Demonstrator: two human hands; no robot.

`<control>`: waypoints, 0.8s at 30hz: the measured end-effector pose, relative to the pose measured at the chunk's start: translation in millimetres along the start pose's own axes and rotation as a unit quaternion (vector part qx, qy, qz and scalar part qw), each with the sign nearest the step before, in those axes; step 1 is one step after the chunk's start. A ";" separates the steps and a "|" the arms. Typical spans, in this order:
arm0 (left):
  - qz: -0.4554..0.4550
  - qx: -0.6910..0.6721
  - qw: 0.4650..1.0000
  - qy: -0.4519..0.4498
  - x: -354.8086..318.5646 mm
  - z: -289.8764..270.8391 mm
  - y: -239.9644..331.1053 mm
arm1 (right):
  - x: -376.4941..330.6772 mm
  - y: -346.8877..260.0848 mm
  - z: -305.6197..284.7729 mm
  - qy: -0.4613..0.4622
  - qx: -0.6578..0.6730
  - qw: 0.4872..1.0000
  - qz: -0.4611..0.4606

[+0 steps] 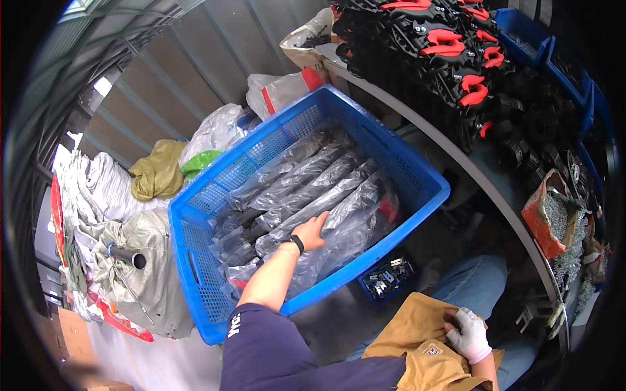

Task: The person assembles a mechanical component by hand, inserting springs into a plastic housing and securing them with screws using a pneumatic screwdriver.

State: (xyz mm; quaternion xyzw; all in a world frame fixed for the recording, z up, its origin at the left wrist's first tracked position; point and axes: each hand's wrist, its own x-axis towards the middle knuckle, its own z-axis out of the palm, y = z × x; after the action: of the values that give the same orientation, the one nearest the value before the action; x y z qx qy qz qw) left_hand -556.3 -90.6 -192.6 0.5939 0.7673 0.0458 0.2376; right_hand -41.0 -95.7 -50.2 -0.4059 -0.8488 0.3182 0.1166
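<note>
The left hand (309, 234), bare, extends its fingers over plastic-bagged dark parts (303, 177); firm contact cannot be determined. The gloved right hand (468, 335) curls against a tan apron (404, 326), grip undetermined. The bagged parts lie side by side inside a blue crate (417, 166).

I list, from afar: several long, dark packages (313, 189), wrapped in wrinkled clear plastic, lying slantwise side by side, beneath and beyond the left hand (311, 234), well apart from the right hand (469, 335).
</note>
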 end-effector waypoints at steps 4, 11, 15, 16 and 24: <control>-0.041 0.065 0.997 0.031 -11.4 -3.3 5.0 | 7.3 -4.6 -0.9 -0.007 0.000 1.000 -0.009; -0.036 0.150 0.980 0.125 -13.2 22.4 13.6 | 5.2 -2.6 1.0 0.006 0.020 1.000 -0.004; -0.019 0.202 0.964 0.175 3.1 28.2 16.6 | -2.8 2.1 -0.1 0.009 0.012 1.000 0.013; -0.018 0.196 0.965 0.172 -0.3 28.9 15.4 | -3.4 4.8 2.0 0.021 0.007 1.000 0.000; -0.067 0.191 0.967 0.155 -2.5 41.2 19.6 | -4.1 5.9 -0.2 0.030 0.020 0.999 0.024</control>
State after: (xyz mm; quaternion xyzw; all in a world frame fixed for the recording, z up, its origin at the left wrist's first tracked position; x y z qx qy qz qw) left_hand -521.2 -96.0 -221.2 0.5612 0.8273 -0.0260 0.0008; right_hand -34.7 -95.9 -53.5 -0.4333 -0.8284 0.3250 0.1426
